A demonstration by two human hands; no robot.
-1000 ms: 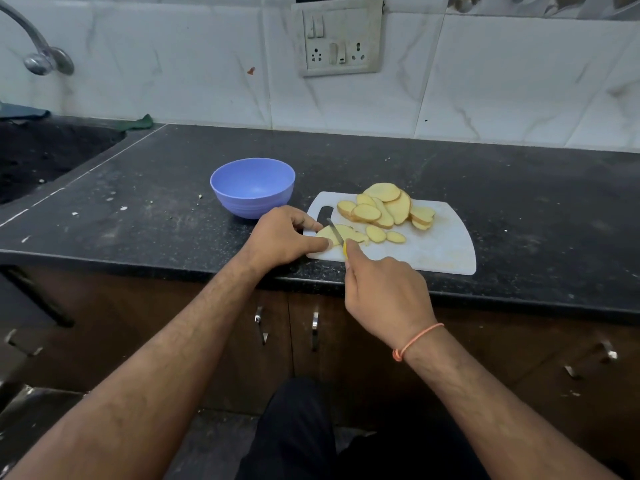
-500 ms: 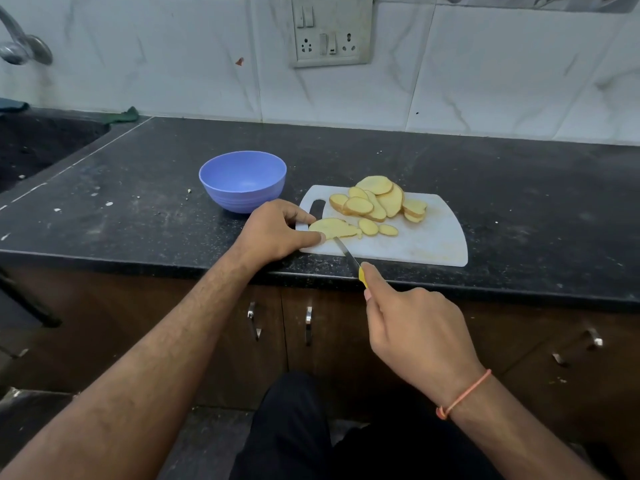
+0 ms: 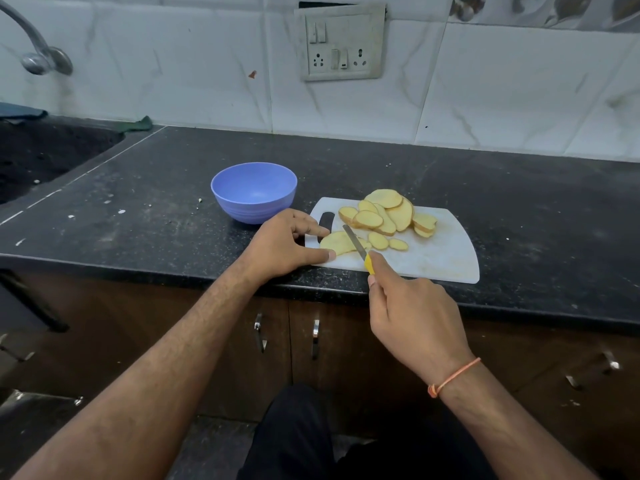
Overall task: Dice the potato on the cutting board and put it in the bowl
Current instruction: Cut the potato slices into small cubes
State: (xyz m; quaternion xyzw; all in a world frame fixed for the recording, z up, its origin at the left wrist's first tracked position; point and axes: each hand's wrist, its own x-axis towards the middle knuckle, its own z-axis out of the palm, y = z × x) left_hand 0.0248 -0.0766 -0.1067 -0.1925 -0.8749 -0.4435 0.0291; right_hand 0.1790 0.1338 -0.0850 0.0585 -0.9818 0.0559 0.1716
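Your left hand steadies a potato slice at the 9 o'clock end of the white cutting board, index finger and thumb extended flat either side of it. Your right hand has its fingers curled round a yellow-handled knife, blade laid across that slice. Progress: potato sliced only; the heap of slices sits at 12 o'clock, no dice visible. The blue bowl, at 10 o'clock off the board, holds nothing. The knife handle is mostly hidden; blade contact cannot be confirmed
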